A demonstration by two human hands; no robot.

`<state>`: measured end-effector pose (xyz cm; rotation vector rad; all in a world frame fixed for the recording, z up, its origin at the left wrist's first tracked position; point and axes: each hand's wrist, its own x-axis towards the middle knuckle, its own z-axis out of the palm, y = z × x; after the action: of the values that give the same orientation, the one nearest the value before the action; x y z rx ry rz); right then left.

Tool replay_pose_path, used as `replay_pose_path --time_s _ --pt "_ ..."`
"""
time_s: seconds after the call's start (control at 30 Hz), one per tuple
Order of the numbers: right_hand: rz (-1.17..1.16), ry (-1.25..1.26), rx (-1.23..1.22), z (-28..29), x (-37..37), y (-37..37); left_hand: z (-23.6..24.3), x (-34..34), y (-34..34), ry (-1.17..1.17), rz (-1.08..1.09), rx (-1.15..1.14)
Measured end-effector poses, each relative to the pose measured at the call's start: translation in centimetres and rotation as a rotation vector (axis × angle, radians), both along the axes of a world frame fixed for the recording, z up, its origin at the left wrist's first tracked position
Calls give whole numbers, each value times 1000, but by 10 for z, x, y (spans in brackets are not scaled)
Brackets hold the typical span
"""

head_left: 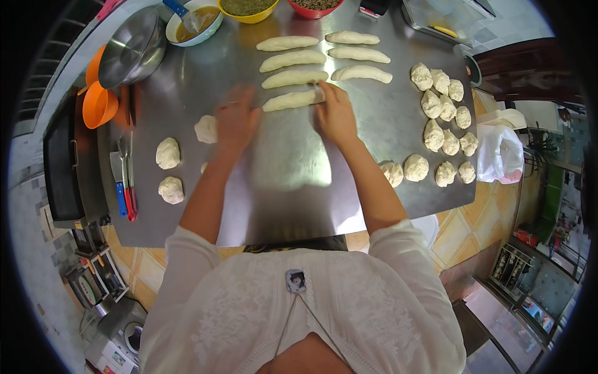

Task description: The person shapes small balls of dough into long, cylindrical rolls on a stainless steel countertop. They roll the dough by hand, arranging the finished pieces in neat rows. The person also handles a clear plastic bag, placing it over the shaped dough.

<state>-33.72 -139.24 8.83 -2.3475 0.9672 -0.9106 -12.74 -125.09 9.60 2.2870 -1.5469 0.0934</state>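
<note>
My left hand [240,121] is smeared by motion left of the lowest dough strip [289,100], near a dough lump [205,129]; its fingers are unclear. My right hand [333,115] rests at that strip's right end, fingertips against or beside it, thumb and fingers apart. Several other long pale strips [293,59] lie in two columns above. More round lumps sit at the left [167,153] and in a group at the right [448,109], all on the steel table [286,149].
A steel bowl [128,53], orange containers [99,103], knives and tools [128,177] line the left. Bowls of sauce [193,28], green filling [246,7] and dark filling [314,7] stand at the back, a clear bin [436,19] at back right. A plastic bag [498,156] sits beyond the right edge.
</note>
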Motion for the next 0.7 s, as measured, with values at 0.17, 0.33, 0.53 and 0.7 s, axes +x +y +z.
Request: replay_pose_path --time_s 0.17,0.33,0.53,0.7 --pt "-119 115 359 -11 -91 67 5 49 77 89 157 222" --pt "-369 -254 729 10 -91 134 20 -42 50 635 -100 -181" --pt "-646 141 443 -29 -85 171 -20 -169 78 963 -363 279" --pt "-320 312 -36 -38 -61 84 -38 -155 24 813 -313 285"
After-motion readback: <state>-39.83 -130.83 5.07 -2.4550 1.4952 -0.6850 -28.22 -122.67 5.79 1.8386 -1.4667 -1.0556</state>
